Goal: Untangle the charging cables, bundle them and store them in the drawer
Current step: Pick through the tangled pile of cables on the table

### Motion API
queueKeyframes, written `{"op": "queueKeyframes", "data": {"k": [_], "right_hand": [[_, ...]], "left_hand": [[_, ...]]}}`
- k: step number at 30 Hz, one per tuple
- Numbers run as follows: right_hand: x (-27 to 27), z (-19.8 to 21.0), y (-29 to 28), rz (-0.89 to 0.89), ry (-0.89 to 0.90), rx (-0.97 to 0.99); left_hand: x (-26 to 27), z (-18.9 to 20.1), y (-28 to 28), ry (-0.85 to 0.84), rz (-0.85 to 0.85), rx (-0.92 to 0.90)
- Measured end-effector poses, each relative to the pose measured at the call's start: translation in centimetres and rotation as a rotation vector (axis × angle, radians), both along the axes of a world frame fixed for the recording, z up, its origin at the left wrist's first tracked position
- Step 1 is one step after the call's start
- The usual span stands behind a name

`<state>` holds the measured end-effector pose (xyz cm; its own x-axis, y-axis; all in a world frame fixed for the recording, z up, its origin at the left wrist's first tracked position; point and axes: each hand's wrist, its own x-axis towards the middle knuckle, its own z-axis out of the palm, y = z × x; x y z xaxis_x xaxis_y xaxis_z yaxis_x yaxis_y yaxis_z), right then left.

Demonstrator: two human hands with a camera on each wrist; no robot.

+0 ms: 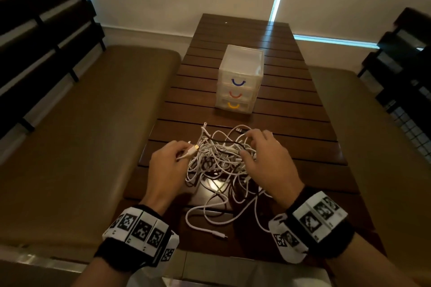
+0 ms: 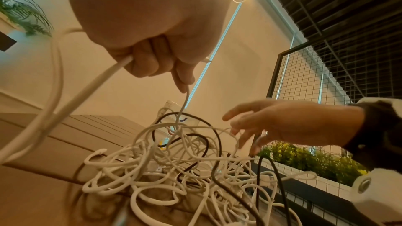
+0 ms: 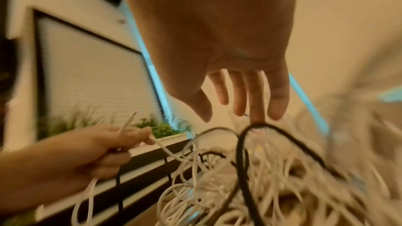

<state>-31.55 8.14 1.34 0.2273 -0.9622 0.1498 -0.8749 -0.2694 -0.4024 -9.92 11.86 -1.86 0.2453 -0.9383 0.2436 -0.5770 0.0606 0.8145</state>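
A tangled heap of white and dark charging cables [image 1: 219,165] [image 2: 185,169] [image 3: 239,186] lies on the near part of the wooden slatted table [image 1: 291,123]. My left hand [image 1: 172,161] [image 2: 156,57] [image 3: 113,143] is at the heap's left edge, its fingers curled round a white cable [image 1: 190,152] [image 2: 104,78] near its plug. My right hand [image 1: 261,156] [image 2: 261,126] [image 3: 239,100] hovers over the heap's right side with fingers spread and straight, a fingertip touching a loop of black cable [image 3: 261,126]. A small translucent drawer unit [image 1: 240,79] with blue, red and yellow handles stands farther back, all drawers closed.
Padded benches [image 1: 81,135] run along both sides of the table. A loose white cable end [image 1: 217,234] trails toward the table's near edge. A wire grid panel [image 1: 410,128] stands at the right.
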Motion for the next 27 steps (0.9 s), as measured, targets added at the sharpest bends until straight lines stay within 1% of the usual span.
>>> {"op": "queueKeyframes", "data": {"k": [1,2,3,5,8,10,14,20,24,27], "right_hand": [[0.6,0.6,0.5,0.033,0.01,-0.12],[1.3,1.0,1.0,0.075,-0.029,-0.167],[2.0,1.2,1.3,0.124,-0.093,-0.149],[3.4,0.6,1.5,0.208,-0.191,-0.038],[4.9,-1.5,1.5,0.285,-0.21,0.05],[5.1,-3.2,1.4,0.272,-0.2,0.041],[4.3,-4.8,1.0,0.217,-0.096,-0.091],[2.7,-3.5,-0.2,0.173,-0.076,-0.101],[1.7,-2.8,-0.8,0.088,-0.035,-0.031],[1.2,-2.9,-1.1,0.048,-0.016,-0.007]], "left_hand": [[-0.1,0.1,0.0,0.028,-0.002,0.001],[-0.2,0.2,0.0,0.062,-0.009,-0.001],[-0.4,0.4,0.1,0.099,-0.019,-0.004],[-0.9,1.0,0.3,0.183,-0.048,0.001],[-1.4,1.8,0.7,0.273,-0.107,0.018],[-1.3,2.2,0.9,0.274,-0.116,0.01],[-0.7,3.2,1.4,0.332,-0.106,-0.062],[0.1,4.5,1.5,0.42,0.009,-0.209],[0.5,5.4,1.9,0.448,0.029,-0.274],[0.9,6.1,2.2,0.434,0.06,-0.338]]}}
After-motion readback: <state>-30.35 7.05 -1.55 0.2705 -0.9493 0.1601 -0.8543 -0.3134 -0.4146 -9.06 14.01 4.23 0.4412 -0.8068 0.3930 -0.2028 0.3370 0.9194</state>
